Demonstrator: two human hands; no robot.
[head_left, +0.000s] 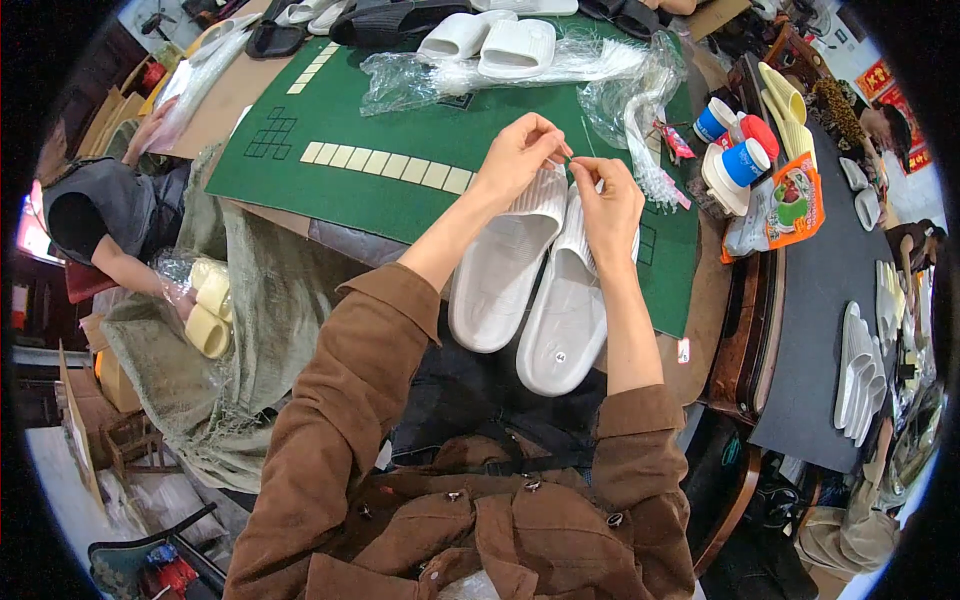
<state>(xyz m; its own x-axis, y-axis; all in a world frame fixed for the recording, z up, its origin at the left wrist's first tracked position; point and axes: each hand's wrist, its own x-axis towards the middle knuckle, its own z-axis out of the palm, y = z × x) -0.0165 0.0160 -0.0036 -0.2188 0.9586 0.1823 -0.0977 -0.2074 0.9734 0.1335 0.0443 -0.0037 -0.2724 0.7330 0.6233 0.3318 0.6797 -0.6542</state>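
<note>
**Pair of white slippers under two pinching hands**

Head view: A pair of white slippers (pixel 530 285) is seen lying side by side, touching, on the near edge of a green mat (pixel 370 120) that covers the bench (pixel 715 300). Their long axes run from the person's lap up and away, tilted slightly to the right; the heels point toward the person and hang over the mat's edge, and the ribbed straps lie at the far end. The left hand (pixel 520 155) is held over the far end of the left slipper, thumb and forefinger pressed together on something small and thin, too small to identify. The right hand (pixel 605 200) is raised over the strap of the right slipper, its fingertips likewise closed on the same small item just beside the left hand's grip. Both forearms come out of brown sleeves (pixel 340 420).

Further back on the mat, a clear plastic bag (pixel 560 65) is spread out, and another pair of white slippers (pixel 490 40) rests partly on it. At the left, pale yellow slippers (pixel 208 305) are wrapped in a clear bag held by another person.
</note>
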